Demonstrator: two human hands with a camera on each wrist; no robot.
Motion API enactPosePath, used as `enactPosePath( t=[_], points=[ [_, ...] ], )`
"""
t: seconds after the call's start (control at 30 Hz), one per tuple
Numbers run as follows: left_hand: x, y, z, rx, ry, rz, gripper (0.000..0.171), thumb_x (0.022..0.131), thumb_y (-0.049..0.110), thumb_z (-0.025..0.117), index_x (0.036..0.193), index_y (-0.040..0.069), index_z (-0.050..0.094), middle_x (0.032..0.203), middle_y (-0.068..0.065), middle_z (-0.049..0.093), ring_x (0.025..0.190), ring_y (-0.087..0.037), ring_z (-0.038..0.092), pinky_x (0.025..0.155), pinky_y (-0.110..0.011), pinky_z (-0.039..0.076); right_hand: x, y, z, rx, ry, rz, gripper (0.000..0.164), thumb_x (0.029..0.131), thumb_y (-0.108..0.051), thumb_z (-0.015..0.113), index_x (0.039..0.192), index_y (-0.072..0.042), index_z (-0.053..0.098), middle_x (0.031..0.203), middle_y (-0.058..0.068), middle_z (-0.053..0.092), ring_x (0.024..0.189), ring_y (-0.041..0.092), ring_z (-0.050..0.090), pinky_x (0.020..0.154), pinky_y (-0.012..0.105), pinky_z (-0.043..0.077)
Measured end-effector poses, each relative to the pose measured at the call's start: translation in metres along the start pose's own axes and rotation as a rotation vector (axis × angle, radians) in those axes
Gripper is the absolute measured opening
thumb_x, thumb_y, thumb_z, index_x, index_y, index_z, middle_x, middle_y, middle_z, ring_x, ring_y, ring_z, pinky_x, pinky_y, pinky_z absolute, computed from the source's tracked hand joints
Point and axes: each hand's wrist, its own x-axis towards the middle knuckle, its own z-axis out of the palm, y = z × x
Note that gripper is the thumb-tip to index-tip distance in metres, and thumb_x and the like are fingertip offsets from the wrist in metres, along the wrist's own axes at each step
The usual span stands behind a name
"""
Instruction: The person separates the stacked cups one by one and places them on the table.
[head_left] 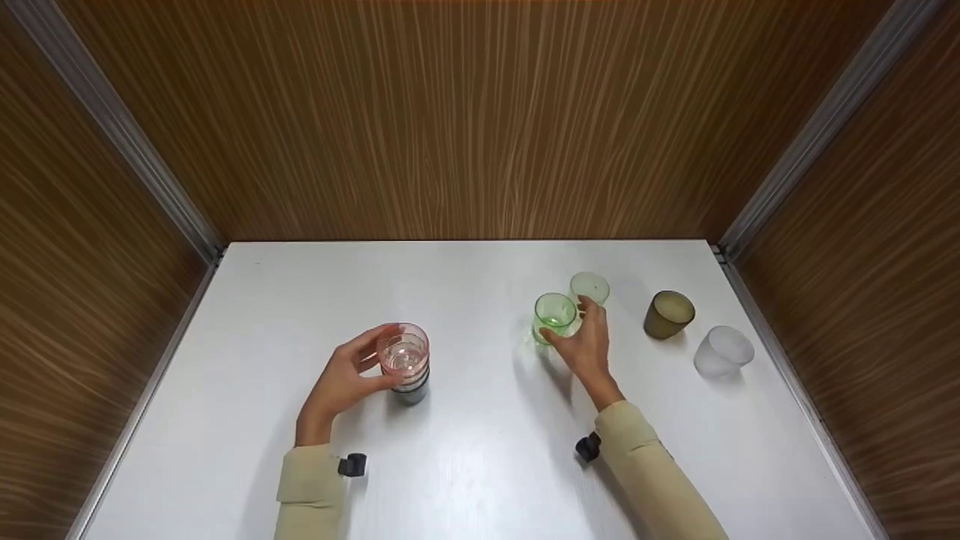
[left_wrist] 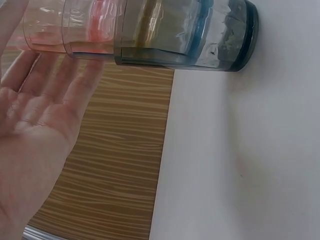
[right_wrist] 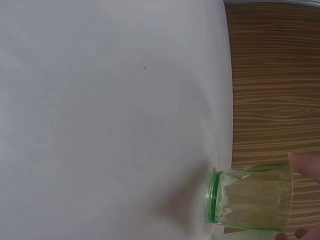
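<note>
Showing left of the green cup (head_left: 553, 322) in the head view, the stack (head_left: 405, 366) is clasped by the left hand (head_left: 341, 381), its base (left_wrist: 249, 37) bluish in left-wrist view; in right-wrist view, the cup's rim (right_wrist: 291, 195) is pinched by the right hand (head_left: 587, 343).

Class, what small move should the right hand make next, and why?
Probably lift the green cup toward the stack of nested cups: the right hand has thumb and fingers around it, while the left hand holds the stack upright.
</note>
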Motion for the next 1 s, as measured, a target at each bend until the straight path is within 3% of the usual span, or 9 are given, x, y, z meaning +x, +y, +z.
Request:
enactPosePath(
  t=[0.27, 0.43, 0.63, 0.8, 1.0],
  points=[
    [-0.002, -0.009, -0.003, 0.019, -0.024, -0.055, 0.09, 0.074, 0.011, 0.093, 0.153, 0.015, 0.051, 0.157, -0.006, 0.053, 0.149, -0.029, 0.046, 0.121, -0.04, 0.041, -0.005, -0.019, -0.006, 0.011, 0.06, -0.115, 0.076, 0.073, -0.009, 0.092, 0.137, 0.004, 0.052, 0.131, 0.026, 0.054, 0.123, 0.043, 0.056, 0.106, 0.056, 0.051],
    [0.0, -0.016, -0.002, 0.005, -0.052, -0.107, 0.083, 0.075, 0.014, 0.093, 0.149, 0.013, 0.055, 0.154, -0.009, 0.055, 0.146, -0.031, 0.05, 0.122, -0.042, 0.041, -0.008, -0.035, -0.003, 0.056, 0.054, -0.198, 0.075, 0.074, -0.007, 0.092, 0.137, 0.003, 0.053, 0.131, 0.026, 0.054, 0.125, 0.044, 0.055, 0.107, 0.056, 0.051],
    [0.001, -0.017, -0.001, -0.008, -0.059, -0.104, 0.076, 0.075, 0.015, 0.093, 0.144, 0.014, 0.059, 0.149, -0.009, 0.059, 0.141, -0.033, 0.055, 0.118, -0.042, 0.046, -0.015, -0.055, 0.003, 0.081, 0.057, -0.302, 0.072, 0.075, -0.005, 0.091, 0.136, 0.003, 0.055, 0.132, 0.022, 0.056, 0.127, 0.038, 0.056, 0.108, 0.053, 0.052],
    [0.001, -0.018, 0.0, -0.033, -0.053, -0.079, 0.08, 0.075, 0.009, 0.092, 0.146, 0.011, 0.056, 0.149, -0.015, 0.058, 0.137, -0.036, 0.058, 0.111, -0.034, 0.053, -0.019, -0.069, 0.008, 0.163, -0.012, -0.359, 0.067, 0.078, -0.005, 0.089, 0.136, 0.001, 0.056, 0.133, 0.02, 0.057, 0.127, 0.035, 0.056, 0.105, 0.052, 0.054],
    [0.002, -0.021, 0.0, -0.089, -0.043, -0.041, 0.081, 0.073, 0.004, 0.092, 0.146, 0.009, 0.056, 0.147, -0.019, 0.058, 0.13, -0.027, 0.062, 0.105, -0.026, 0.056, -0.019, -0.082, 0.016, 0.306, -0.148, -0.417, 0.06, 0.081, -0.004, 0.087, 0.134, -0.001, 0.059, 0.133, 0.015, 0.06, 0.127, 0.033, 0.059, 0.106, 0.054, 0.056]
  ],
)
